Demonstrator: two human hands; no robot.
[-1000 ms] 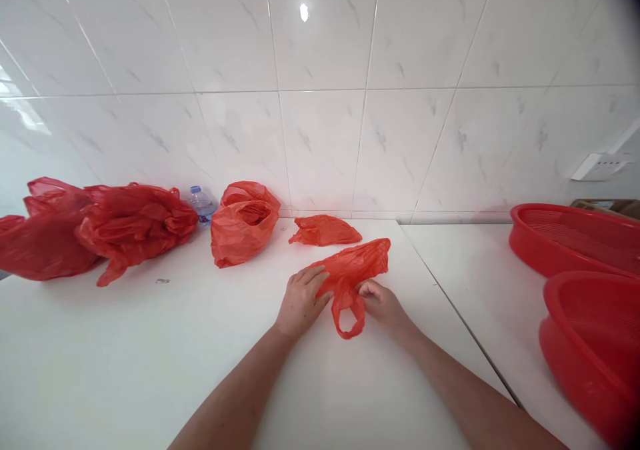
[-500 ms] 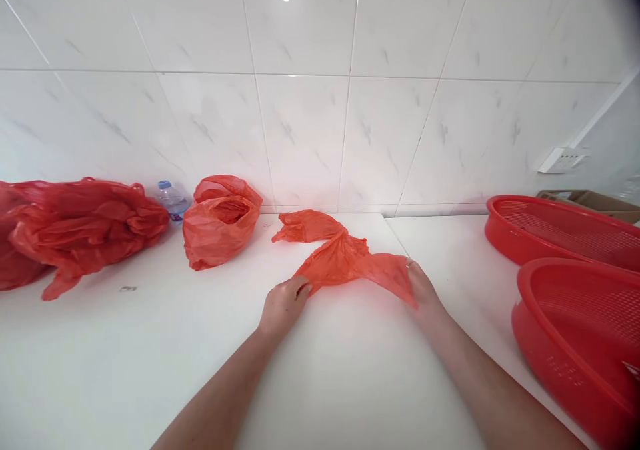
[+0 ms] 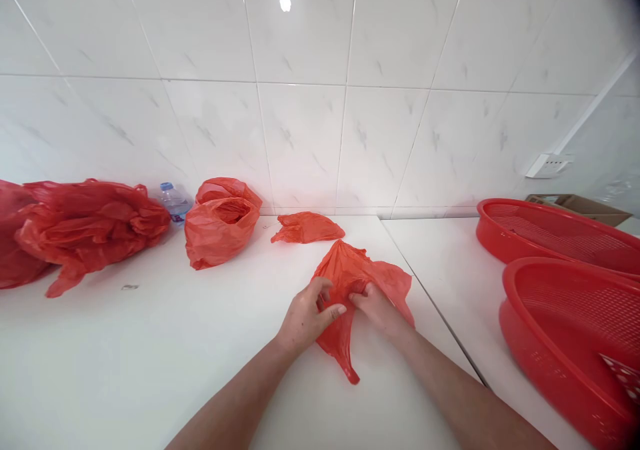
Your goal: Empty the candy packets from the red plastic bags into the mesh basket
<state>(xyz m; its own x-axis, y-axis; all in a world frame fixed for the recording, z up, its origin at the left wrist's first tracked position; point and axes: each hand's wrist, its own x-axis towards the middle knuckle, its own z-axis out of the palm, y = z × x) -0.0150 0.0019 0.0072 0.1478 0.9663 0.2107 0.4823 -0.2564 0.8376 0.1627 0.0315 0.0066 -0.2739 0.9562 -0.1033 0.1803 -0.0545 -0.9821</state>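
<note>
White table [image 3: 150, 370]: bearing one creased red bag [image 3: 347, 270], loosely spread, narrow end towards the person; hands since drawn inward from its sides, so handling has apparently shifted to its middle; left hand [image 3: 304, 317], thumb and fingers parted; right hand [image 3: 381, 309], fingertips at the film, pinch cannot be told; flat red bag [image 3: 311, 228], just behind; bottle [image 3: 175, 203], far left

Glossy, grey-veined white wall tiles [image 3: 300, 143] with a bright reflection [image 3: 285, 2], wall socket [image 3: 549, 166] at right, white tabletop [image 3: 150, 363] below.

Bag [image 3: 345, 260] on table [image 3: 150, 363], bottle [image 3: 175, 205] left, baskets [image 3: 537, 343] right
</note>
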